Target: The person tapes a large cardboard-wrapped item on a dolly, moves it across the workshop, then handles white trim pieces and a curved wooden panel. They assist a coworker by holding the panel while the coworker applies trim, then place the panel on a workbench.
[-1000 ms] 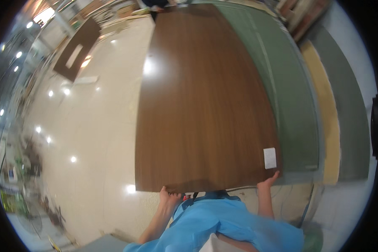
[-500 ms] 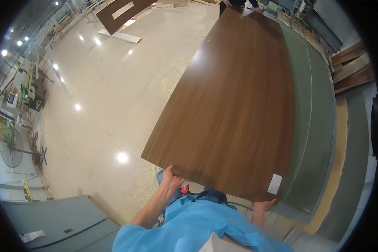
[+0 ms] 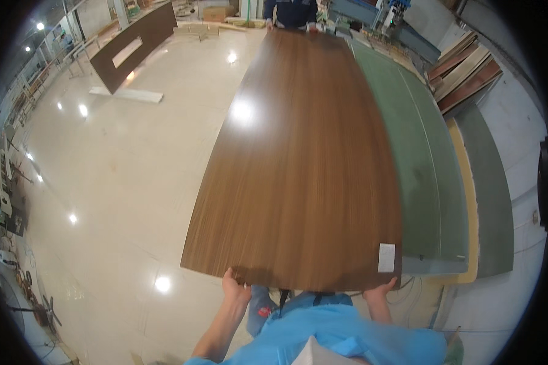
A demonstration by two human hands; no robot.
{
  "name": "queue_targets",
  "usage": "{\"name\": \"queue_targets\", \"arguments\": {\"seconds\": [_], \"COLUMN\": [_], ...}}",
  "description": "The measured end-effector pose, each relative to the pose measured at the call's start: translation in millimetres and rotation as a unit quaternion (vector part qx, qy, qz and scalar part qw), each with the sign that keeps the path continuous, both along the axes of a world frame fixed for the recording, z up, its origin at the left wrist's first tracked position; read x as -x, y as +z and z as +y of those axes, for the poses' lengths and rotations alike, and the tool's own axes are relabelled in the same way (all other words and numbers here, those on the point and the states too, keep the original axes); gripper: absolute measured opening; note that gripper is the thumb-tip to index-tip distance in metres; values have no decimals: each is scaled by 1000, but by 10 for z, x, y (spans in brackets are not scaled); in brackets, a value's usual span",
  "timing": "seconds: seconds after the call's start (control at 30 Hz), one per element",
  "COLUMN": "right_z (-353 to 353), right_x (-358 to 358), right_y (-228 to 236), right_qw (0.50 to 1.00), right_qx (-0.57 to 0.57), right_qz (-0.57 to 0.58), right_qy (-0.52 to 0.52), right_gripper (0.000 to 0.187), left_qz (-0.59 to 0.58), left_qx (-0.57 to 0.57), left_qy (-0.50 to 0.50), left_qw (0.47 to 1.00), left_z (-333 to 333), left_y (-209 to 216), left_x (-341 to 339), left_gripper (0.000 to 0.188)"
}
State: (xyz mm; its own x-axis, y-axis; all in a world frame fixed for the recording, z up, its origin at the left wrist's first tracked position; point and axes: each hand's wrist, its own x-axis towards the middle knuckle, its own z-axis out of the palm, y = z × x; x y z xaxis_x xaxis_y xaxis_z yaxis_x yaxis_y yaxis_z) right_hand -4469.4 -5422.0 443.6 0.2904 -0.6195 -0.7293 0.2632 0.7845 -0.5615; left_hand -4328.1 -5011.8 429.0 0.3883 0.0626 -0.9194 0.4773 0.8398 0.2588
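Note:
A long brown wood-grain door panel (image 3: 298, 164) stretches away from my body. Its near edge is gripped by my left hand (image 3: 236, 289), thumb on top and the fingers curled beneath, mostly hidden. Close to the near right corner, my right hand (image 3: 380, 293) holds the same edge from below, its thumb against the rim. A white paper label (image 3: 386, 258) lies on the panel just above my right hand. At the far end a co-worker (image 3: 291, 13) in dark clothing has both hands at the panel's edge.
A green-topped bench (image 3: 417, 164) runs along the panel's right side, with grey and yellowish boards (image 3: 469, 201) beyond it. Wooden planks (image 3: 466, 73) lean at the right wall. At far left, a brown panel with a rectangular cutout (image 3: 106, 72) stands above a white strip (image 3: 128, 95) on the glossy floor.
My view has turned to the right and lifted, showing more of the co-worker. The door panel now sits further left in view, with both my hands still on its near edge.

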Motion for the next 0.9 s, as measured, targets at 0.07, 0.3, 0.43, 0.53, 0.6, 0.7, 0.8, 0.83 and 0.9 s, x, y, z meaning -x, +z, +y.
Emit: {"name": "queue_targets", "arguments": {"seconds": [0.07, 0.3, 0.43, 0.53, 0.6, 0.7, 0.8, 0.83, 0.9], "right_z": [42, -287, -559, -650, -673, -710, -621, -568, -382], "right_x": [-102, -314, -421, -482, -522, -627, -849, -963, -1228], "right_y": [175, 161, -175, -358, -429, -477, -584, -626, -664], "right_qw": [987, 988, 976, 962, 957, 938, 948, 961, 972], "right_qx": [-6, -112, -125, -219, -226, -296, -281, -241, -164], "right_qz": [-136, 50, 64, -61, -112, -117, -46, 20, 80], "right_qy": [82, 91, 168, 152, 141, 138, 141, 131, 148], "right_gripper": [88, 100, 101, 105, 110, 116, 114, 113, 106], "left_qz": [-65, -4, -14, -53, -52, -58, -7, -24, -51], "left_qx": [7, -22, 1, 11, -20, -30, -35, -24, -3], "left_qy": [-26, 44, 64, 39, 47, 52, 92, 80, 56], "left_qw": [998, 999, 998, 998, 997, 996, 995, 996, 997], "left_z": [59, -77, -107, -109, -130, -168, -70, -24, 227], "left_y": [186, 531, 338, 138, 46, 17, 33, 46, 89], "left_x": [-77, -334, -446, -402, -356, -361, -588, -694, -981], "left_gripper": [34, 40, 33, 30, 26, 27, 48, 50, 54]}}
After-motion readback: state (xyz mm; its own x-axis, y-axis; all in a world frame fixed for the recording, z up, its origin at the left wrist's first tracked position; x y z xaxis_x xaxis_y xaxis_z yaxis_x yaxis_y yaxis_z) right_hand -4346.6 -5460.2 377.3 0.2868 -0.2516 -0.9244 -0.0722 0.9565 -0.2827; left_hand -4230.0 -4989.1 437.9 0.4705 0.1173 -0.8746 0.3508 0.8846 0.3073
